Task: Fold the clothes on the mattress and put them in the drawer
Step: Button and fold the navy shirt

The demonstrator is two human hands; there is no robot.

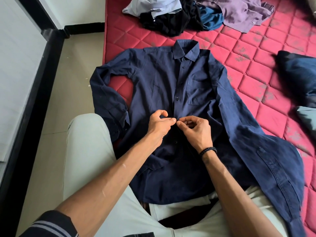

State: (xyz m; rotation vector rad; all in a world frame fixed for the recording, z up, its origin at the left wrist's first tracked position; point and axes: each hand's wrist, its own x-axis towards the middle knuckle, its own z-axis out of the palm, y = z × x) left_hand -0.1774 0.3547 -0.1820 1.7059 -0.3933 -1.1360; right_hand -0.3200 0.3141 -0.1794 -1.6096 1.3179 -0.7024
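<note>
Both hands (177, 123) at shirt (153, 79) placket, clothes pile (196, 12) beyond.

Left hand (158, 124): centre of the frame, fingers curled, thumb and forefinger pinched together at the tips.
Right hand (196, 129): just beside the left, fingers curled, fingertips nearly touching the left's.
Forearms: bare, rising from the lower edge, converging.
Right wrist: black braided bracelet (207, 151).

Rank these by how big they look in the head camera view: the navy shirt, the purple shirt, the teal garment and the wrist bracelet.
1. navy shirt
2. purple shirt, though farther away and partly cut off
3. teal garment, mostly buried in the pile
4. bracelet
</note>
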